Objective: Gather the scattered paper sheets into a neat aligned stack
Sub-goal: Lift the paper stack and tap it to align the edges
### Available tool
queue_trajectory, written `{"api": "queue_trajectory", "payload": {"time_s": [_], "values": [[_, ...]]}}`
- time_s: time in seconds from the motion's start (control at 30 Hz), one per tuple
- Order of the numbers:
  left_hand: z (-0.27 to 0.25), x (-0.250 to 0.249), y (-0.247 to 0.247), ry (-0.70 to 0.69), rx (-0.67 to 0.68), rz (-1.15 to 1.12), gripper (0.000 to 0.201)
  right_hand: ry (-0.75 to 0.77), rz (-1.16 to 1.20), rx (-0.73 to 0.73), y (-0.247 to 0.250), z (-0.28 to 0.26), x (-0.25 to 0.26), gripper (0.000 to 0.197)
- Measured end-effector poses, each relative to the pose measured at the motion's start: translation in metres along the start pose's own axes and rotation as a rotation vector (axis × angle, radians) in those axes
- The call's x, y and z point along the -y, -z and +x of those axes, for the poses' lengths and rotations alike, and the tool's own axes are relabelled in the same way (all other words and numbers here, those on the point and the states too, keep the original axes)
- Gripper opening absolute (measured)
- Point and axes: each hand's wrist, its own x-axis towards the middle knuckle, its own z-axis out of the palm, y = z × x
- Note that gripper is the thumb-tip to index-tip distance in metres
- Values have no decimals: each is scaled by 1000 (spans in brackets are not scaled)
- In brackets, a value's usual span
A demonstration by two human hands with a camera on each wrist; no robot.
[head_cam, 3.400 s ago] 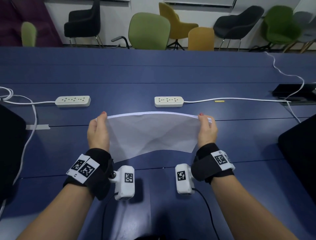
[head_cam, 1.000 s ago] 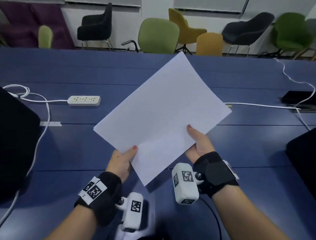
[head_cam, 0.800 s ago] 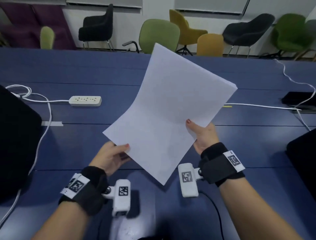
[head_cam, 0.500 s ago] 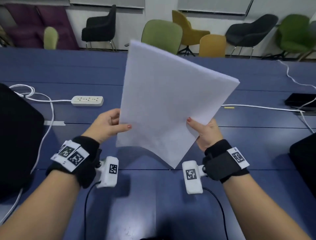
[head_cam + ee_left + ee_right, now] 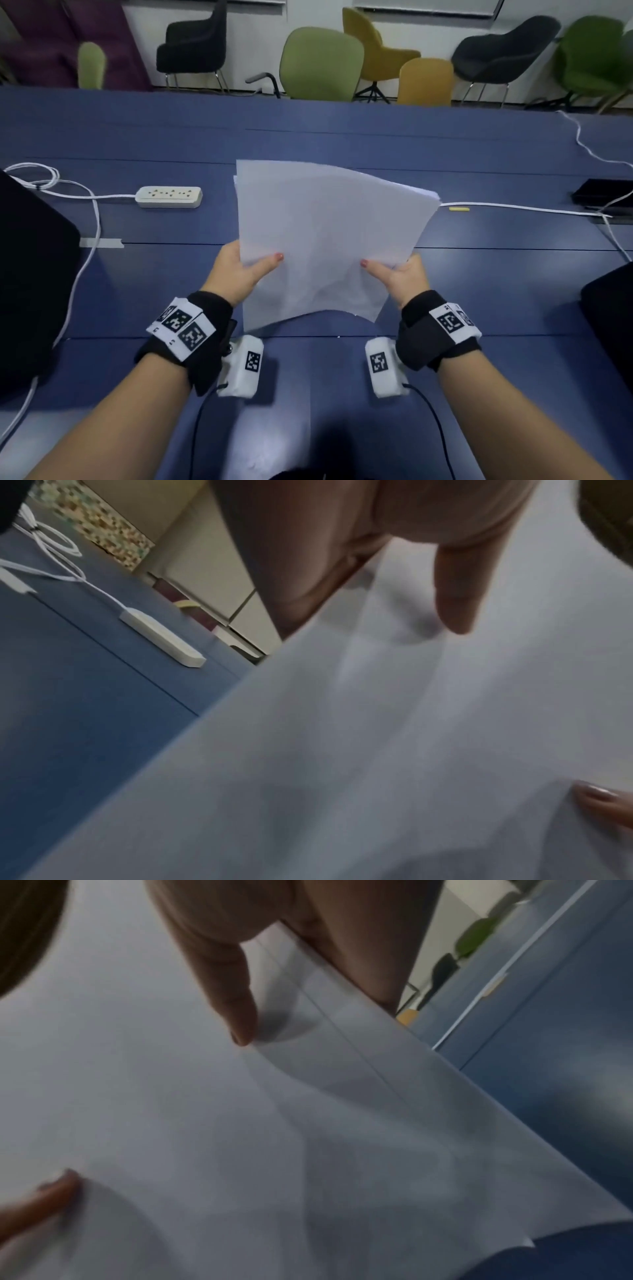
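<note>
A stack of white paper sheets [image 5: 325, 236] hangs above the blue table [image 5: 137, 291], held from both sides. My left hand [image 5: 239, 270] pinches its left edge, thumb on top and fingers beneath. My right hand [image 5: 397, 274] pinches the right edge the same way. The sheets bow upward along their near edge, and the far corners show slightly offset layers. In the left wrist view the paper stack [image 5: 394, 737] fills the frame under my left thumb [image 5: 455, 593]. The right wrist view shows the paper stack [image 5: 274, 1123] with staggered sheet edges under my right thumb [image 5: 232, 993].
A white power strip [image 5: 168, 196] with its cable lies at the left. A white cable [image 5: 513, 206] runs right to a black device [image 5: 604, 195]. Dark objects sit at the left edge [image 5: 30, 281] and right edge [image 5: 613, 315]. Chairs [image 5: 320, 63] stand behind the table.
The stack has turned from a tilted, raised diamond pose to a squarer one and come down lower. My left hand shifted from the bottom corner to the left edge.
</note>
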Motion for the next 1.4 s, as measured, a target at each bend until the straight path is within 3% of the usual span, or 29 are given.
{"api": "queue_trajectory", "payload": {"time_s": [0.2,0.33,0.47,0.6,0.7,0.83,0.97,1.1,1.27,1.4], "values": [[4,-10,-4,-67,-87,-49,29,36,13,-29,1,5,7,27],[-3,-17,-1,-119,-130,-76,46,63,13,-34,-1,-1,11,32],[1,-34,-3,-222,-146,-196,37,173,50,-94,-2,1,27,35],[4,-27,-9,-189,-201,-80,16,234,18,-141,-7,3,34,25],[5,-19,-9,-148,-212,-1,29,299,10,-165,-8,3,36,22],[3,-27,-9,-155,-168,-74,42,297,-93,-148,-6,4,32,31],[2,-40,-13,-211,-187,-190,35,274,-100,-114,-4,3,31,39],[5,-36,-13,-178,-232,-134,23,316,-38,-118,-6,1,39,45],[5,-29,-16,-184,-237,-90,24,332,28,-99,-9,1,42,34],[-3,-23,-16,-201,-253,-73,28,316,9,-109,-11,-8,33,38]]}}
